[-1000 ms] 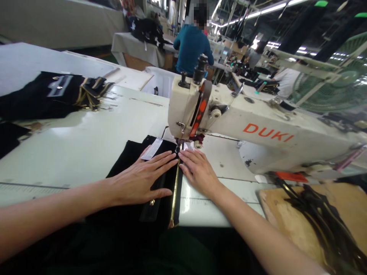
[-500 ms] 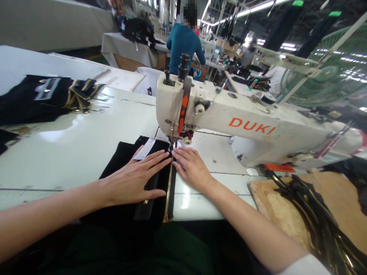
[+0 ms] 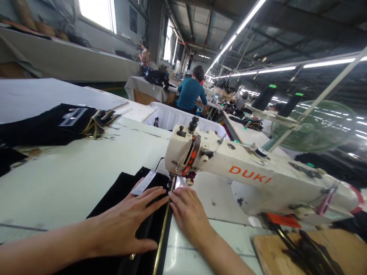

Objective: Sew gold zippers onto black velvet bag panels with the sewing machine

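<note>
My left hand (image 3: pixel 129 223) lies flat on a piece of black fabric (image 3: pixel 110 196), its fingers spread and the thumb out to the side. A white label strip (image 3: pixel 145 183) lies on the fabric beside the left fingers. Along the fabric's right edge runs a gold-toothed zipper (image 3: pixel 162 236), leading up under the needle area of a white sewing machine (image 3: pixel 212 152). My right hand (image 3: pixel 189 210) rests with fingers extended on the zipper's right side, close to the presser foot. The fingertips of both hands almost meet there. The zipper's lower end is outside the view.
Black pieces with gold zippers (image 3: pixel 99 124) lie at the left of the table (image 3: pixel 71 179). More gold-edged black strips (image 3: pixel 312 252) rest on a wooden board (image 3: pixel 269 244) at lower right. Behind the machine stand a white bin (image 3: pixel 163 110), a fan (image 3: pixel 312 126) and a seated person (image 3: pixel 190 93).
The camera has tilted upward, so the table, machine and hands sit lower in the picture. Both hands stay on the fabric and zipper by the presser foot.
</note>
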### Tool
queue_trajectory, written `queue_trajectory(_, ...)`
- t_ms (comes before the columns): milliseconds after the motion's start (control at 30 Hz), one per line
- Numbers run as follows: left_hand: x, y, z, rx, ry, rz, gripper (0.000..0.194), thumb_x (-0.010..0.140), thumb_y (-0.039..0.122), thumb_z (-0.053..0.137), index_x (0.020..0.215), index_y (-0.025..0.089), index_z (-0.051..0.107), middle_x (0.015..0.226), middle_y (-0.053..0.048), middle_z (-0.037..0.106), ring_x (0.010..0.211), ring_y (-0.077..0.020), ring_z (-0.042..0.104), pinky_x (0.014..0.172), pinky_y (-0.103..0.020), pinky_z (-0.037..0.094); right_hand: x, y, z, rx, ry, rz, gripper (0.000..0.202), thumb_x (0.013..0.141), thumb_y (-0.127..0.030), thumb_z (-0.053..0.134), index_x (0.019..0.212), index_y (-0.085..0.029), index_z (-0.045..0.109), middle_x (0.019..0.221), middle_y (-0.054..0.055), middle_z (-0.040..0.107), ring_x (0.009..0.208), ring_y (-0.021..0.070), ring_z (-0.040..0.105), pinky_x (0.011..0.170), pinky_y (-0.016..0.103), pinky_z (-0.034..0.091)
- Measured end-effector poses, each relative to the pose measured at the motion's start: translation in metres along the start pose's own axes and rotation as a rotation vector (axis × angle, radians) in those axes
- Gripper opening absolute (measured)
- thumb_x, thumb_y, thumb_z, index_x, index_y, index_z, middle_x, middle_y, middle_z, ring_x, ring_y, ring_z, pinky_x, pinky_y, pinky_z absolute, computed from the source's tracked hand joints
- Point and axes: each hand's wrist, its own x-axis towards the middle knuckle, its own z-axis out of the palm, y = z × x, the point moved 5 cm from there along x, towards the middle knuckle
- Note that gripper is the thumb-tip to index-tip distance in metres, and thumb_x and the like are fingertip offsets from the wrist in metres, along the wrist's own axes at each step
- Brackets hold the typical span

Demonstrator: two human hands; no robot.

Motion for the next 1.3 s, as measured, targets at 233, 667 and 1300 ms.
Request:
queue_trajectory(233,0.015,-0.009,-0.006,-0.043,0.055,0.014,0.100,0.078,0.055,0.078,0.161,0.035,0.026,0.165,-0.008,0.033,0.148,-0.0398,0.035,0.115,-0.061,0.039,0.003,0.009,0.010,-0.130,-0.012,0.044,0.034,0.103,-0.019,0.051,0.136,-0.019,0.060,0.129,0.009,0.069,0.121,0.0271,0.061,0.112,0.052,0.045)
queue_trajectory(667,0.028,-0.021,-0.005,-0.076,-0.009,-0.019,0.098,0.082,0.059,0.074,0.162,0.033,0.024,0.167,-0.008,0.026,0.152,-0.0369,0.026,0.119,-0.062,0.030,-0.001,0.018,0.017,-0.150,0.092,0.126,0.036,0.104,-0.024,0.046,0.136,-0.022,0.063,0.132,0.006,0.070,0.123,0.0266,0.064,0.108,0.050,0.050)
queue_trajectory(1300,0.006,0.012,-0.021,0.066,0.032,0.053,0.060,0.105,0.053,0.045,0.158,0.026,0.038,0.165,-0.011,0.031,0.154,-0.0310,0.024,0.126,-0.061,0.010,-0.008,-0.005,-0.008,0.111,-0.036,0.147,0.038,0.097,-0.011,0.045,0.130,-0.012,0.064,0.127,0.015,0.067,0.121,0.0249,0.060,0.109,0.046,0.051)
